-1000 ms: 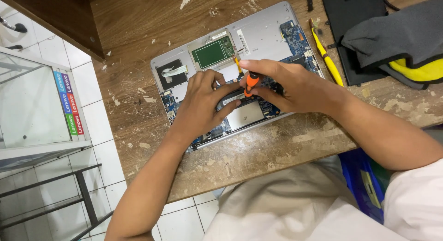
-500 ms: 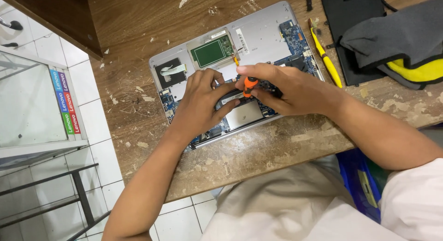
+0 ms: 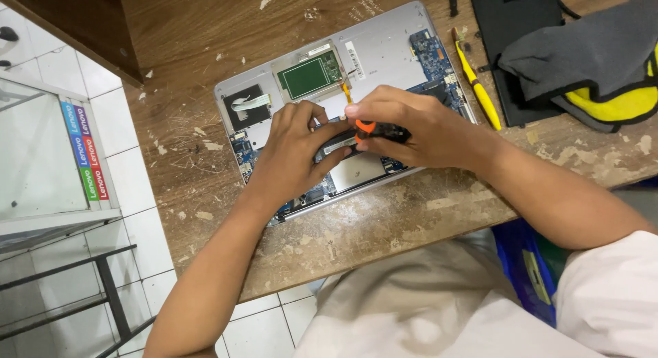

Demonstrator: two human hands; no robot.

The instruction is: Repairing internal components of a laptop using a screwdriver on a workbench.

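Bare wooden table point(image 3: 205, 77) left of the opened laptop point(image 3: 384, 49) leaves room to pass. On the right, a yellow screwdriver point(image 3: 480, 90) and grey-yellow cloth point(image 3: 589, 56) block.

Worn wooden table point(image 3: 205, 49) is taking up most of the scene, with paint flecks and chips all over it. A yellow-handled tool point(image 3: 478, 89) is lying just right of the work area. Further right, a grey and yellow cloth bundle point(image 3: 593, 63) is sitting on a black flat case point(image 3: 504, 29). A glass cabinet point(image 3: 41, 159) with a coloured strip is standing off to the left on white floor tiles point(image 3: 133, 241).
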